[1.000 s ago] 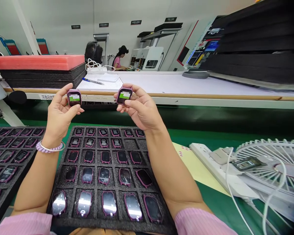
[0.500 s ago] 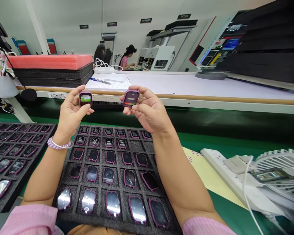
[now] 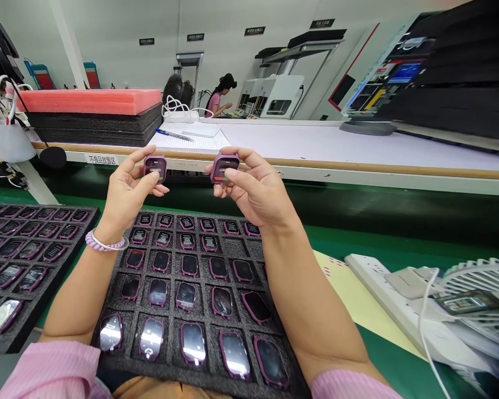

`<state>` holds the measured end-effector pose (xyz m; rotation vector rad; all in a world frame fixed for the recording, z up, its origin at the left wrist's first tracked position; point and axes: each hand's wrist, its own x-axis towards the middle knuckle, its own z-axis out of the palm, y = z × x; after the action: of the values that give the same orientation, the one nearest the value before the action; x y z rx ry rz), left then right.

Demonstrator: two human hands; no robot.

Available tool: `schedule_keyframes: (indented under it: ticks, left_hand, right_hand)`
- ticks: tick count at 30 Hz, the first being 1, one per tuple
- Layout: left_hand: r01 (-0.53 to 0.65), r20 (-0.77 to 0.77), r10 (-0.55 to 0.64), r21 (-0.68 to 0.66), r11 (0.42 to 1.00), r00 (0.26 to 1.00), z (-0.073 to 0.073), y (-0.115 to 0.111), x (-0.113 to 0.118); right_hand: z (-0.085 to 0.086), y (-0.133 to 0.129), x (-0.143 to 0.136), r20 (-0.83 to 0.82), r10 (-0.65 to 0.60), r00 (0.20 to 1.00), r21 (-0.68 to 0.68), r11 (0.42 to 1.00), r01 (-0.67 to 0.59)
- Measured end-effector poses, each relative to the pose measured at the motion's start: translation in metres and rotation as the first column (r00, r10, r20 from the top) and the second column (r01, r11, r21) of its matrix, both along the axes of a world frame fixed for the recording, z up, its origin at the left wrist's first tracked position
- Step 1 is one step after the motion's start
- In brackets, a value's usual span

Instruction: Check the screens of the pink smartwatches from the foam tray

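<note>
My left hand point(image 3: 130, 183) is closed on a small purple smartwatch case point(image 3: 154, 164), its thumb on the lower part of the lit screen. Further right, my right hand point(image 3: 253, 188) grips a second purple smartwatch point(image 3: 224, 164), with the thumb over the bottom right of its screen. Both watches have no strap and are held up above a black foam tray point(image 3: 170, 366). In the tray's pockets lie rows of similar purple-framed watches point(image 3: 189, 265); several in the far rows show lit text. My right forearm hides part of the tray's right side.
Another foam tray of watches point(image 3: 31, 250) lies at left. A white power strip point(image 3: 363, 265), a white cable and a fan point(image 3: 482, 277) are at right. The shelf point(image 3: 299, 145) holds a pink foam block point(image 3: 87, 101), a pen point(image 3: 174, 134) and paper. A co-worker point(image 3: 220, 97) sits beyond.
The left watch's screen went from a green and white picture to a dark screen with small bars. Both thumbs shifted onto their screens. The whole view moved slightly.
</note>
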<state>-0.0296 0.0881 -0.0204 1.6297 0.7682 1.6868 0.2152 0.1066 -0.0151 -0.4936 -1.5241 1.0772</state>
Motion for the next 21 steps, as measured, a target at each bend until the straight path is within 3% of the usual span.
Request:
schedule_keyframes:
  ticks: [15, 21]
  left_hand:
    - [0.005, -0.002, -0.005, -0.035, 0.999, 1.0, 0.002, -0.002, 0.001]
    - [-0.019, 0.014, 0.02, -0.042, 0.999, 1.0, 0.003, -0.004, 0.0]
  right_hand:
    - [0.0, 0.004, 0.003, 0.043, -0.043, 0.998, -0.031, 0.999, 0.045]
    - [0.017, -0.032, 0.008, -0.028, -0.053, 0.998, 0.01, 0.999, 0.053]
